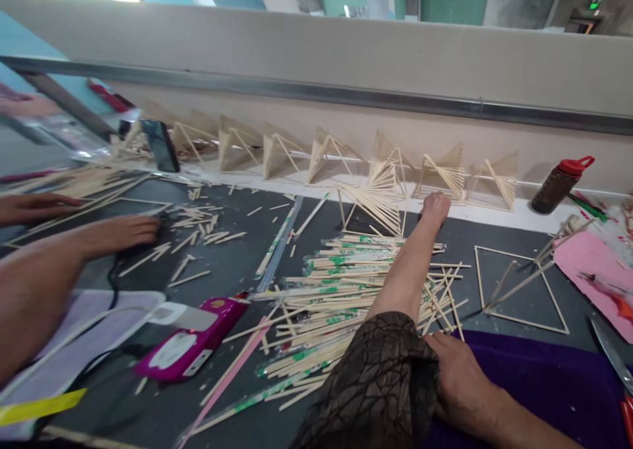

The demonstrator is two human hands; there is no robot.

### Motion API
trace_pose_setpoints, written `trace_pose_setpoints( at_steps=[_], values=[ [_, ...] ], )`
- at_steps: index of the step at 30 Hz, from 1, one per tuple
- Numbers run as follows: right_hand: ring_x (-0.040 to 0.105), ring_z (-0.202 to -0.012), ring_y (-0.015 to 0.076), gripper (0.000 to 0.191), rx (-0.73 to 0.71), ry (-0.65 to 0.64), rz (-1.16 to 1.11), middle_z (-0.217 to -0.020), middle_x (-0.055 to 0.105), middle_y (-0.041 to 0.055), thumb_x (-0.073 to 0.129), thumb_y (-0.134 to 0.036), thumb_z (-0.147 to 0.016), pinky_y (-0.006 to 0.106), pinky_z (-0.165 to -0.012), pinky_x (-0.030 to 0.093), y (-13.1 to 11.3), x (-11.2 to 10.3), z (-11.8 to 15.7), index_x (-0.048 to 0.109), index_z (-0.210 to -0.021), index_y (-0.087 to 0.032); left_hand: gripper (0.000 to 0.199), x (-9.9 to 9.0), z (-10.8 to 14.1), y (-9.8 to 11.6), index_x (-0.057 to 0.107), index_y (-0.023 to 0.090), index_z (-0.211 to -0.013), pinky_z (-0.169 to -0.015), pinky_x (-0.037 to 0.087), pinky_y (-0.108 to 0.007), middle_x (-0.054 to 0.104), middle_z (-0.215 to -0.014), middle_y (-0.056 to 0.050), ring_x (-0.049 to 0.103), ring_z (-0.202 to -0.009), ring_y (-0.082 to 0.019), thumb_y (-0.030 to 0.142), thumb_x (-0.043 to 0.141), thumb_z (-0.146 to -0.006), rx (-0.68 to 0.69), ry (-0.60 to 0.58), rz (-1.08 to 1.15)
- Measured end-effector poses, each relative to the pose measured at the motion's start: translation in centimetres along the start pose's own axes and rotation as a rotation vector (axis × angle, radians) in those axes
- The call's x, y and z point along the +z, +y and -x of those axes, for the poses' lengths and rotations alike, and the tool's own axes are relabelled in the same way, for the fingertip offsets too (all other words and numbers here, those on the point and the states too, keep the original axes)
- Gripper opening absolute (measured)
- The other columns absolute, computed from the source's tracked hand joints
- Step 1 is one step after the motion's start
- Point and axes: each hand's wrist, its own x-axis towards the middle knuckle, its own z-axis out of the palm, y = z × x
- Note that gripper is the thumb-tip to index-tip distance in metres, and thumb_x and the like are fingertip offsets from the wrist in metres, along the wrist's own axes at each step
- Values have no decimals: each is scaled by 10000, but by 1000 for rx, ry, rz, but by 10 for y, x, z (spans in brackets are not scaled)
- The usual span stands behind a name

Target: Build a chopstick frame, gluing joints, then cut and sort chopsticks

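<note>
My left hand (437, 208), on the bare arm with the dark patterned sleeve, reaches to the back of the table. Its fingers look curled in at the base of a twisted stick model (444, 174); what they hold is hidden. Near the sleeve's edge, my right hand (459, 376) rests by the purple cloth (539, 389), its fingers mostly hidden behind the sleeve. Wrapped and loose wooden sticks (331, 291) lie under and left of my left arm. A larger fanned stick model (373, 202) stands behind them.
Several stick models (281, 149) line the wall. Another person's hands (123, 231) are at the left, near a phone (161, 146). A magenta device (192, 340) lies front left. At the right are a square stick frame (477, 281), bottle (556, 185), pink sheet (588, 277) and scissors (610, 353).
</note>
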Motion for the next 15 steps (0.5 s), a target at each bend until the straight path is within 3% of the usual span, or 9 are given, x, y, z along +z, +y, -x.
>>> trace_pose_setpoints(
  at_steps=[8, 15],
  values=[
    [522, -773, 195, 56, 22, -86, -16, -864, 603, 68, 555, -192, -796, 291, -623, 392, 1, -2, 2, 588, -840, -204, 403, -1, -2, -2, 717, 66, -1139, -906, 510, -392, 675, -1118, -228, 642, -1099, -284, 35, 377, -925, -7, 26, 22],
    [514, -733, 186, 64, 26, 9, -24, -831, 606, 57, 556, -154, -767, 291, -606, 367, -1, -4, 2, 579, -796, -206, 429, 0, -3, -2, 709, 49, -1160, -887, 512, -400, 631, -1206, -252, 635, -1104, -315, 21, 351, -924, -20, 39, 28]
  ],
)
